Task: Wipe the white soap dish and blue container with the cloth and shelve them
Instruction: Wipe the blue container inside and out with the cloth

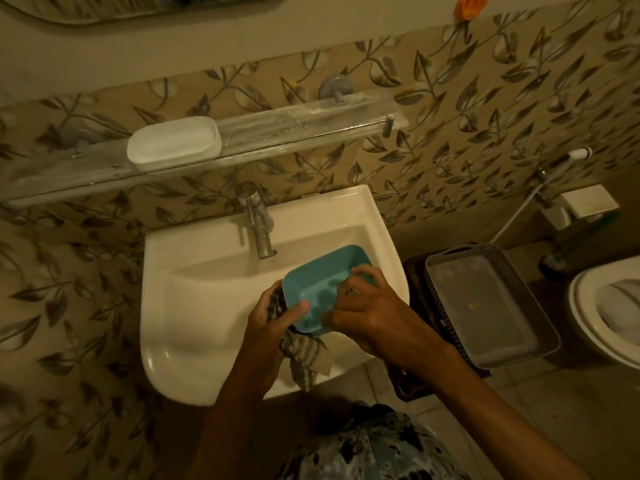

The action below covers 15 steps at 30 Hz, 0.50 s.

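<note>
The blue container (320, 284) is held tilted over the white sink (194, 306). My left hand (273, 323) grips its near-left edge, thumb on the inside, with the striped cloth (304, 355) bunched under the container and hanging down. My right hand (367, 310) holds the container's right rim, fingers curled over it. The white soap dish (173, 143) stands on the glass shelf (311, 128) above the sink, at its left part.
A chrome tap (258, 223) rises behind the basin. A grey plastic basket (485, 306) sits on a dark stand to the right of the sink. A toilet (609, 306) is at the far right. Leaf-patterned tiles cover the wall.
</note>
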### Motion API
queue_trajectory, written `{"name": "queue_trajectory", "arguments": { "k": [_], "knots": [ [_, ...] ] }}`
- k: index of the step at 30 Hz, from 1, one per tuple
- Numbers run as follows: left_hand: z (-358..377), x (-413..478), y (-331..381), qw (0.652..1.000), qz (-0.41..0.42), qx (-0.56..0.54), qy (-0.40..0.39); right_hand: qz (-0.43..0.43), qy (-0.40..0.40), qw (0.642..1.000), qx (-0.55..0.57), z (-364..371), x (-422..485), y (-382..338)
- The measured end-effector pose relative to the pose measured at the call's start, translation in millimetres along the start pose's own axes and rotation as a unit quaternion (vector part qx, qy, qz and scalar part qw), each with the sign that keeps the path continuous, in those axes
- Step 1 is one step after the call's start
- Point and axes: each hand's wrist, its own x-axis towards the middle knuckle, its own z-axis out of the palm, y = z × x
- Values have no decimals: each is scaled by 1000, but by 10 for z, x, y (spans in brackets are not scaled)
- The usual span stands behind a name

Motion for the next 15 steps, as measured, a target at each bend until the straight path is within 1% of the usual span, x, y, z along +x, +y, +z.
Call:
{"name": "queue_trajectory", "arguments": {
  "k": [1,2,3,4,5,6,7,8,9,10,11,12,13,15],
  "knots": [
    [8,-16,-22,1000,3,5,0,7,13,999,31,-30,-29,-15],
    [0,-19,-41,1000,10,6,-2,35,37,996,78,-55,-61,-25],
    [0,-27,-40,1000,21,8,-6,88,75,984,139,-85,-90,-40],
    [2,-34,-31,999,33,19,-9,164,126,955,211,-128,-103,-62],
    [-2,-36,-17,998,44,43,-10,259,178,904,289,-164,-118,-69],
    [-6,-41,-3,996,57,74,-12,354,213,829,378,-197,-127,-62],
    [-2,-58,26,991,71,111,-18,432,215,734,479,-220,-138,-39],
    [7,-75,58,986,81,143,-27,475,186,631,584,-229,-157,-8],
    [24,-94,92,980,89,173,-35,484,137,530,682,-220,-194,24],
    [35,-115,123,974,101,198,-40,477,84,448,751,-213,-236,43],
    [46,-138,164,967,112,224,-38,459,39,402,791,-209,-256,39],
    [48,-142,208,963,117,241,-31,441,15,383,812,-197,-264,34],
    [48,-143,259,962,110,249,-21,435,11,378,817,-183,-271,34],
    [20,-167,385,964,82,254,13,437,32,381,814,-160,-270,35]
  ]
}}
